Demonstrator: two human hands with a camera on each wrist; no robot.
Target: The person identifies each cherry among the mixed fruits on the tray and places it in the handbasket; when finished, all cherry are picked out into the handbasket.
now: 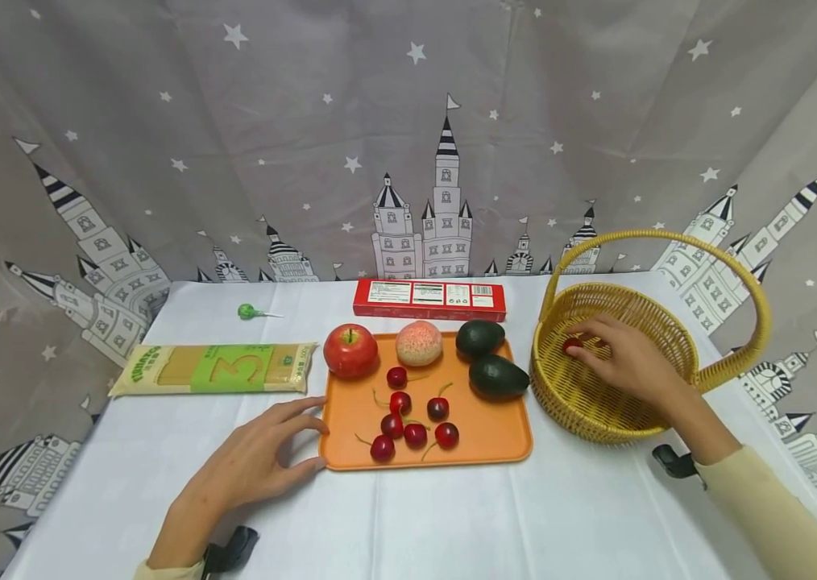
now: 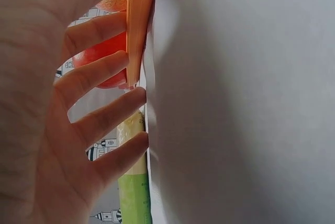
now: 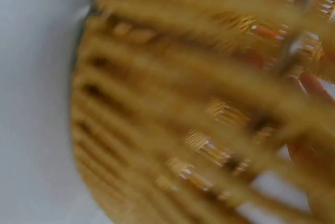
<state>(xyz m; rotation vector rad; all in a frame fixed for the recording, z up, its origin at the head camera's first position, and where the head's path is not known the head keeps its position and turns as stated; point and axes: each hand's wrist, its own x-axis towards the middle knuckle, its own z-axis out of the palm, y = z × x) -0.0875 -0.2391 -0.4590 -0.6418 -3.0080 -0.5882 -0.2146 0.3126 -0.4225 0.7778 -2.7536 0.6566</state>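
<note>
My right hand (image 1: 629,357) is inside the yellow wicker basket (image 1: 677,322), its thumb and fingertips pinching a dark red cherry (image 1: 572,345) low over the basket floor. Through the blurred weave in the right wrist view, only bits of that hand show. At the left end of the orange tray (image 1: 484,439), my left hand (image 1: 256,455) rests with fingers spread, tips at the rim. Several stemmed cherries (image 1: 415,436) lie on the tray. Behind them are a red apple (image 1: 350,350), a pinkish peach (image 1: 419,343) and two dark green avocados (image 1: 499,377).
A pack of noodles (image 1: 216,369) with a green label lies left of the tray. Farther back are a green lollipop (image 1: 247,311) and a long red box (image 1: 430,299). The basket's tall handle (image 1: 760,314) arches over its opening. A grey castle-print curtain (image 1: 292,121) hangs behind.
</note>
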